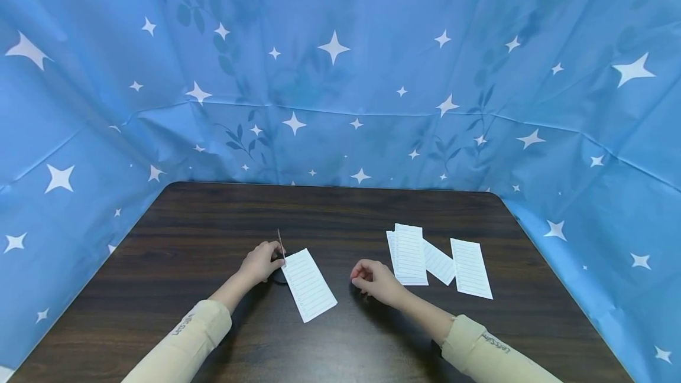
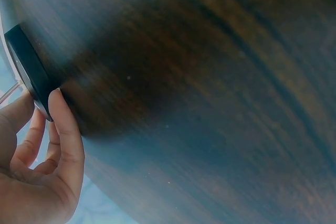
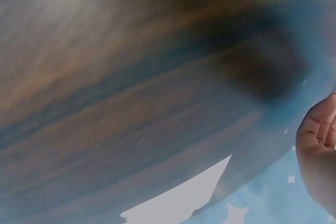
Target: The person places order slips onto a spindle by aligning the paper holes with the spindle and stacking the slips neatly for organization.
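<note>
My left hand pinches the edge of a receipt spike, whose thin upright rod rises beside the fingertips. In the left wrist view the thumb and fingers of that hand hold the spike's round black base. Lined white slips lie with their upper corner at the foot of the rod; whether the rod pierces them is too small to tell. My right hand hovers over the table right of these slips, fingers loosely curled, with nothing visible in it.
On the right of the dark wooden table lie more lined slips: an overlapping group and a separate slip beside it. A blue star-patterned curtain surrounds the table's back and sides.
</note>
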Available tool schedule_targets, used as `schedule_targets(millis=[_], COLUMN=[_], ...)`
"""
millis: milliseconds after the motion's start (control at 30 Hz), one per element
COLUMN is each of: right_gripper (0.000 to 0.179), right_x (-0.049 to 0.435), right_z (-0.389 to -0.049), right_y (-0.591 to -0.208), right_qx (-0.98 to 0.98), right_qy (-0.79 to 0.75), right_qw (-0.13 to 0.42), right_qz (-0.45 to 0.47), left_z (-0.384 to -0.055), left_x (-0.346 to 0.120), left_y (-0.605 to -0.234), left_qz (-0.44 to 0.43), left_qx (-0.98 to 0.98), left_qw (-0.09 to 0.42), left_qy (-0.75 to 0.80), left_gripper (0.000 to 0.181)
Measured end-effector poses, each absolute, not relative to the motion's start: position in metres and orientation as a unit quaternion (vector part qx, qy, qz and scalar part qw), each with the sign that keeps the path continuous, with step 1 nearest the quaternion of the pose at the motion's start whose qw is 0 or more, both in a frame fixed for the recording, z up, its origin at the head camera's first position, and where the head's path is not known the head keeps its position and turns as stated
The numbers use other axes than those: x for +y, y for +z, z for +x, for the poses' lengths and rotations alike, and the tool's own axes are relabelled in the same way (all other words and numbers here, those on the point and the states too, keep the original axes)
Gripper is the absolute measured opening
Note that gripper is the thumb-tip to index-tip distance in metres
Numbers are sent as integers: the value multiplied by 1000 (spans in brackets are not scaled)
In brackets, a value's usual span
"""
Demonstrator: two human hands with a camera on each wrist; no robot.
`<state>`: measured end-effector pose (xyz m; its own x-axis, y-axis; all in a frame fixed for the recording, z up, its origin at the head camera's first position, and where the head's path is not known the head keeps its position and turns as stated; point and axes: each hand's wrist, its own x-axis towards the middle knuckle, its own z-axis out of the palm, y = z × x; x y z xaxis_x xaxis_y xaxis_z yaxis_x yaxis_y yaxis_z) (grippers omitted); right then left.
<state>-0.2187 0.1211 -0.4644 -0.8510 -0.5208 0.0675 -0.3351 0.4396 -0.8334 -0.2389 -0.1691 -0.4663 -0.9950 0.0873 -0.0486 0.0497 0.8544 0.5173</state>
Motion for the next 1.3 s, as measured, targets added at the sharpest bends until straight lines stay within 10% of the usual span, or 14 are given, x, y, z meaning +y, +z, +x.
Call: schedule_targets(millis=[1300], right_gripper=[4], right_x=[191], right_z=[-260], right_y=[-460], right_qx=[900], right_qy=[-409], right_qw=[-12], right_qz=[-151], left_z=[-241], left_x=[-168], left_y=[-467], left_qz=[28], left_qx=[959], left_qw=[43], left_qy=[278], left_gripper=[19])
